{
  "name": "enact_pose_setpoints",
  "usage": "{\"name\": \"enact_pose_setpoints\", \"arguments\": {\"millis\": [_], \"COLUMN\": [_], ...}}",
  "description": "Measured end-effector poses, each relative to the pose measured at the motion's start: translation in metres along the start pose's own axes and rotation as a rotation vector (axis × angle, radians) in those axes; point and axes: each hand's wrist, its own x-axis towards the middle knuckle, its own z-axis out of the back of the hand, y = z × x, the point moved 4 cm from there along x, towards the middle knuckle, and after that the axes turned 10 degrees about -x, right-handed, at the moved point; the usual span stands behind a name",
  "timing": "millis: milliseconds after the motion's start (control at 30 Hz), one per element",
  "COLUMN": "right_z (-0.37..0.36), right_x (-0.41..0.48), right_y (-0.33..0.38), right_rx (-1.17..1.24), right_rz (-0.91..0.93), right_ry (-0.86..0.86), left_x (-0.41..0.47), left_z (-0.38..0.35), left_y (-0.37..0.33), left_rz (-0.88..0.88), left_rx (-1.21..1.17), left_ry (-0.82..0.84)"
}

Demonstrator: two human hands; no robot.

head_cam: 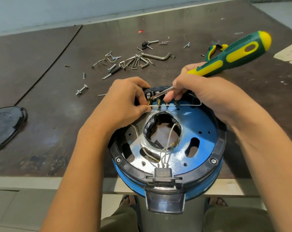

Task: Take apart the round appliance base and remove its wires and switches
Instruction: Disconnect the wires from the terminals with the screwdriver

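Blue round base [198, 122] sitting at near edge of table [58, 114]. You're pinching white wire [154, 106] with left hand [125, 99] at switch terminals [158, 102]; right hand [200, 94] gripping screwdriver [234, 54], tip touching terminals.

Bare forearms [78, 173], olive trousers [118, 222], dark sandals [136, 208]

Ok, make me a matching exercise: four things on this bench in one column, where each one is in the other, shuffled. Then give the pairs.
1. screwdriver
2. white wire
3. black cover
4. hex keys

A. lying flat at the left edge of the table
B. pinched by the left hand
C. among loose screws beyond the base
D. gripped by the right hand

Pairs: 1-D, 2-B, 3-A, 4-C
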Motion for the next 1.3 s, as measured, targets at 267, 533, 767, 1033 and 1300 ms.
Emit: {"name": "enact_pose_setpoints", "arguments": {"millis": [267,533,767,1033,1300], "right_z": [0.003,0.003,0.011,0.006,0.011], "right_x": [-0.003,-0.016,0.0,0.003,0.005], "right_y": [0.006,0.017,-0.012,-0.017,-0.019], "right_rx": [-0.093,-0.1,0.019,-0.065,0.041], "right_rz": [-0.049,-0.005,0.124,0.156,0.238], "right_ry": [0.013,-0.039,-0.132,-0.064,-0.09], "left_x": [-0.002,-0.003,-0.003,-0.003,-0.002], "left_z": [0.001,0.002,0.001,0.002,0.002], "left_y": [-0.004,-0.006,-0.006,-0.006,-0.005], "left_rz": [0.004,0.002,0.001,-0.008,-0.006], "left_rx": [-0.016,-0.018,-0.023,-0.016,-0.008], "left_ry": [0.008,0.017,0.025,0.018,0.031]}}
